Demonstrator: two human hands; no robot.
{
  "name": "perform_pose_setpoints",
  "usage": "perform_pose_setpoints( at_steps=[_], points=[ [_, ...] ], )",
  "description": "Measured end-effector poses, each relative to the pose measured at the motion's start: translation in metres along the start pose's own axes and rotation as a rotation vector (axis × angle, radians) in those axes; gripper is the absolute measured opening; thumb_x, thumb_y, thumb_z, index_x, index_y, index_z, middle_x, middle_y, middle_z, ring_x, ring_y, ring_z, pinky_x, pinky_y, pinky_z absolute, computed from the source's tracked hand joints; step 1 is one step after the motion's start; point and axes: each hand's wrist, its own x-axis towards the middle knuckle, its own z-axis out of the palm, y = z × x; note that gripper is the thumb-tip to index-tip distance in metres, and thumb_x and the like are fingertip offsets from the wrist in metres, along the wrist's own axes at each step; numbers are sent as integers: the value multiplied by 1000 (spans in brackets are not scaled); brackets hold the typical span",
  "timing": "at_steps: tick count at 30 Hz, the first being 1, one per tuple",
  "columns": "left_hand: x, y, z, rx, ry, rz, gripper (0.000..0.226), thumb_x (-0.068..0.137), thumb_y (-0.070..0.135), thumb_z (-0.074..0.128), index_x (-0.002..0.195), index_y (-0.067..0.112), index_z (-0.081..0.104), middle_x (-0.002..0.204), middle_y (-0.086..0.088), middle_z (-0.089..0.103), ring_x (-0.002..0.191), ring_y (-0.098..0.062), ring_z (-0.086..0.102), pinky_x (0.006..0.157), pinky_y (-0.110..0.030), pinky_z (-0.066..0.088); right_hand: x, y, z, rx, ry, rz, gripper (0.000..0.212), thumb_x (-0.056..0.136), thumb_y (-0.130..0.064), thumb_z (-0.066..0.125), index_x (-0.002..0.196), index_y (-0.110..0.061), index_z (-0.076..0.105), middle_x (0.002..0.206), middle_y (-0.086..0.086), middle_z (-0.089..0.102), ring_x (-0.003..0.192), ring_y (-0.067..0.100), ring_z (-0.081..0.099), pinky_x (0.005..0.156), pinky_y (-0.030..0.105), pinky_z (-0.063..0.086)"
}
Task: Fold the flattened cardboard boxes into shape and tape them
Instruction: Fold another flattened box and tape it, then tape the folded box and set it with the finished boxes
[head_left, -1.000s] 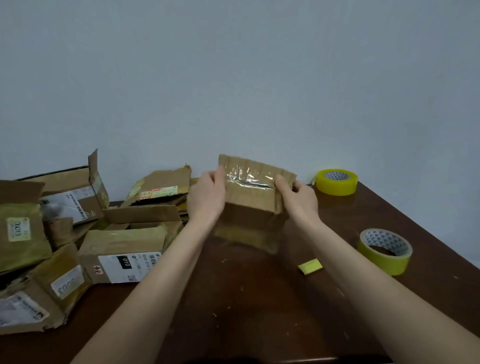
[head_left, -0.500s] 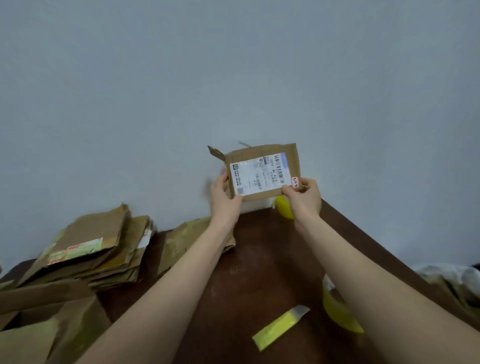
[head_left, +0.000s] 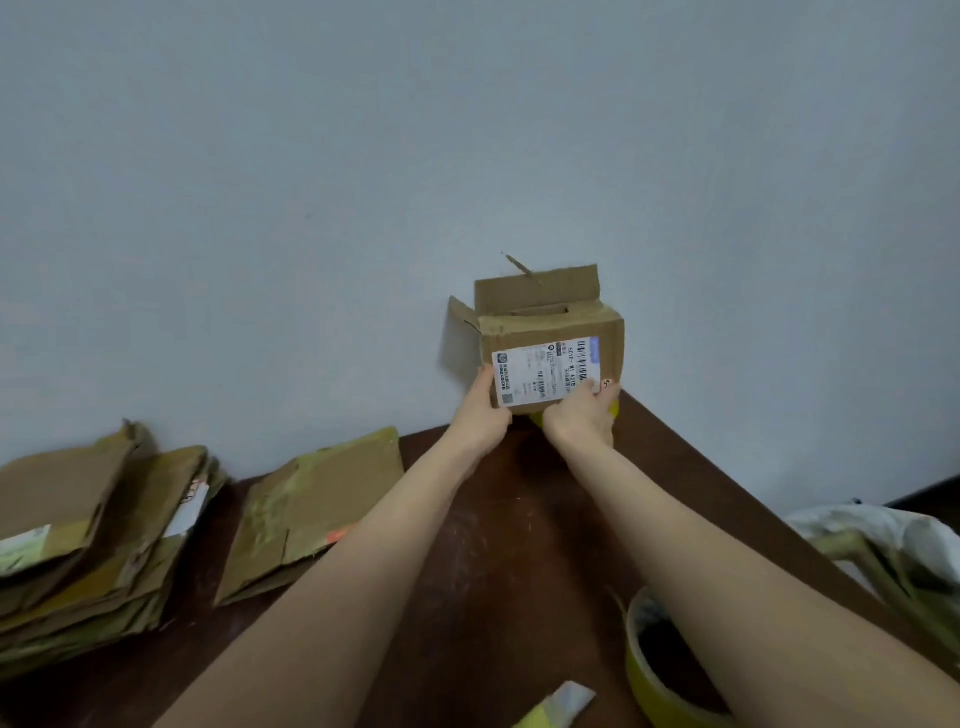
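A small brown cardboard box (head_left: 550, 332) with a white shipping label faces me, held up at the far end of the dark wooden table (head_left: 498, 561) against the wall. It is opened into box shape, with its top flaps standing up. My left hand (head_left: 480, 410) grips its lower left corner. My right hand (head_left: 584, 413) grips its lower right corner. A yellow tape roll (head_left: 660, 670) lies near my right forearm, partly hidden by it. Another yellow roll (head_left: 615, 408) peeks out behind my right hand.
A stack of flattened cardboard boxes (head_left: 88, 540) lies at the left. A single flattened box (head_left: 311, 509) lies beside it. A yellow strip of tape (head_left: 556, 709) sits at the table's near edge. A white bag (head_left: 883, 545) is off the table's right side.
The box went from being pressed on the table to being lifted and carried toward the far corner; it now shows as an open box. My view swung right and tilted up.
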Motion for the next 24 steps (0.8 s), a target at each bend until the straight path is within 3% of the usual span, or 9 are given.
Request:
perform_pose_setpoints(
  at_steps=[3, 6, 9, 12, 16, 20, 24],
  points=[
    [-16, 0, -5, 29, -33, -75, 80, 84, -16, 38, 151, 24, 21, 155, 0, 27, 143, -17, 26, 114, -30, 26, -11, -4, 6, 5, -36, -43, 64, 92, -11, 49, 150, -17, 21, 159, 11, 3, 134, 36, 35, 104, 45, 40],
    [-27, 4, -13, 21, -8, -116, 68, 93, -11, 37, 151, 18, 20, 155, -2, 28, 142, -16, 26, 100, -17, 28, -18, -7, 4, 27, -53, -71, 67, 91, -11, 50, 151, -18, 20, 157, 10, 14, 132, 36, 38, 104, 46, 42],
    [-40, 3, -30, 97, 68, -106, 61, 93, -6, 38, 149, 18, 28, 153, -5, 33, 140, -16, 32, 104, -23, 32, -29, -11, 1, 39, -52, -81, 64, 91, -12, 52, 149, -20, 26, 151, 12, 25, 128, 35, 42, 102, 45, 44],
    [-59, -8, -61, 246, 237, -73, 52, 92, -4, 39, 142, 13, 42, 148, -5, 41, 137, -18, 38, 109, -27, 30, -52, -21, 14, 65, -124, -157, 50, 91, -17, 56, 139, -20, 44, 140, 10, 44, 120, 29, 50, 95, 37, 47],
    [-93, -42, -120, 439, 428, -167, 49, 94, 2, 39, 142, 11, 40, 147, -9, 39, 134, -23, 38, 110, -30, 27, -87, -37, 53, 58, -296, -221, 49, 89, -20, 60, 137, -16, 49, 141, 9, 47, 126, 27, 49, 99, 35, 42],
    [-124, -94, -167, 544, 395, -416, 51, 95, 26, 44, 143, 9, 36, 146, -14, 41, 132, -31, 40, 107, -39, 35, -112, -48, 92, 35, -401, -193, 54, 90, -30, 59, 137, -6, 45, 140, 13, 47, 127, 31, 47, 99, 37, 41],
    [-141, -119, -171, 454, 300, -536, 64, 94, 49, 45, 147, 13, 32, 148, -13, 38, 134, -31, 38, 106, -38, 34, -117, -49, 116, 177, -431, -67, 33, 84, -25, 66, 108, -3, 60, 112, 11, 64, 102, 30, 60, 87, 37, 52]
  ],
)
